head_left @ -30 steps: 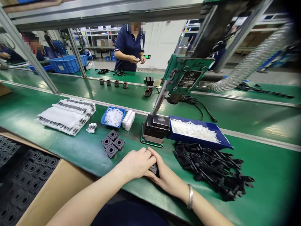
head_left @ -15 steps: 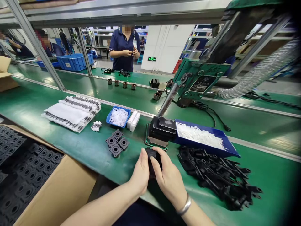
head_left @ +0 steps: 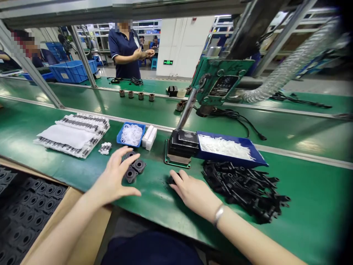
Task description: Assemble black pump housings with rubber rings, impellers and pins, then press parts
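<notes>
My left hand (head_left: pixel 111 178) reaches over a small group of black square housings (head_left: pixel 139 166) with round holes. Its thumb and fingers are spread wide, and it grips nothing. My right hand (head_left: pixel 193 191) is low over the green bench, fingers closed on a black part (head_left: pixel 173 179). Most of that part is hidden under the fingers, so its shape does not show fully. Right of this hand lies a heap of black plastic parts (head_left: pixel 242 187) with long arms. Beyond it stands a black block fixture (head_left: pixel 182 145) on a green-edged base.
A blue tray (head_left: pixel 234 162) of white strips, a small blue tray (head_left: pixel 118 138) of white rings, a white block (head_left: pixel 149 138) and foam-packed parts (head_left: pixel 66 136) line the bench. A green machine head (head_left: pixel 220 82) hangs above. A carton (head_left: pixel 91 224) stands front left. A co-worker (head_left: pixel 125 51) stands opposite.
Both hands held a black ribbed part together. My left hand has let go and moved left over the housings; my right hand has lowered to the bench. The view has shifted.
</notes>
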Action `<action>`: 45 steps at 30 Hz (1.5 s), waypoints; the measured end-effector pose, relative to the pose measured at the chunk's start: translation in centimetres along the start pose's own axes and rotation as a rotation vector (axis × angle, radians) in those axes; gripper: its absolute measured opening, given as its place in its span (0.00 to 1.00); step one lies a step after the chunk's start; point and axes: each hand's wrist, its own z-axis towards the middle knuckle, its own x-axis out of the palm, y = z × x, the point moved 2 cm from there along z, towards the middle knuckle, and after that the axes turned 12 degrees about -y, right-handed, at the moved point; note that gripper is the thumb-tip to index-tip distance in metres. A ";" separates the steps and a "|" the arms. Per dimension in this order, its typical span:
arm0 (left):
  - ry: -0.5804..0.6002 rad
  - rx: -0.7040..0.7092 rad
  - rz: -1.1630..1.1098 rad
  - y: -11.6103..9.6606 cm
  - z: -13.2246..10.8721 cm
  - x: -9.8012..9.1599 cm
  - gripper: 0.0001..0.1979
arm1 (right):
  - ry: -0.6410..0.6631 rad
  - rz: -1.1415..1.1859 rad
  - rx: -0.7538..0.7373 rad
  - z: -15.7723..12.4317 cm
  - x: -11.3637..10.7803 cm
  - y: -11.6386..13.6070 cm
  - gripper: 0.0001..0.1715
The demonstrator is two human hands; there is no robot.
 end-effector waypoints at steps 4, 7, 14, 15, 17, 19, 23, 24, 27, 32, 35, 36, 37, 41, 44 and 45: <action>0.297 0.206 0.253 4.2 2.3 0.2 0.59 | -0.087 0.424 0.316 0.6 -1.7 -2.1 0.18; 0.381 0.279 0.237 4.7 3.1 1.5 0.55 | -0.140 1.054 0.705 0.2 -2.2 -3.4 0.23; 0.290 0.225 0.205 1.1 2.6 6.2 0.49 | 0.125 2.152 1.216 -1.6 2.3 -0.5 0.27; 0.269 0.201 0.219 0.1 2.4 6.7 0.51 | 0.151 2.216 1.233 -1.6 2.7 -0.1 0.26; 0.213 0.154 0.220 -2.0 2.1 7.2 0.56 | 0.142 2.297 1.241 -1.5 3.0 0.3 0.25; 0.140 0.120 0.150 -4.6 2.1 7.7 0.61 | 0.088 2.336 1.249 -1.5 2.9 0.4 0.23; 0.082 0.082 -0.146 -9.8 2.5 9.5 0.57 | 0.030 2.256 1.345 -1.9 2.6 1.0 0.23; 0.071 0.067 -0.192 -10.9 2.6 10.0 0.53 | 0.002 2.189 1.344 -2.2 2.5 1.2 0.24; 0.005 0.056 -0.236 -12.7 3.1 11.3 0.40 | -0.113 1.934 1.218 -3.1 2.2 1.2 0.31; 0.033 0.113 -0.143 -13.1 3.5 12.0 0.32 | -0.259 1.256 0.967 -5.2 1.5 -1.3 0.36; 0.133 0.101 0.014 -12.7 3.3 13.1 0.35 | -0.322 1.039 0.935 -6.4 1.6 -2.7 0.35; 0.159 0.111 0.064 -12.7 3.1 13.7 0.37 | -0.338 1.016 0.938 -6.8 1.7 -2.9 0.34; 0.175 0.127 0.105 -12.7 2.9 14.2 0.39 | -0.346 1.007 0.936 -7.0 1.8 -2.9 0.33; 0.205 0.211 0.185 -13.0 2.2 14.7 0.50 | -0.355 0.999 0.854 -7.6 2.4 -2.6 0.28; 0.234 0.282 0.144 -12.3 2.1 11.9 0.61 | -0.331 1.011 0.713 -7.6 2.2 -2.5 0.27; 0.232 0.298 0.111 -11.5 2.1 10.4 0.62 | -0.310 1.006 0.636 -7.5 2.0 -2.4 0.30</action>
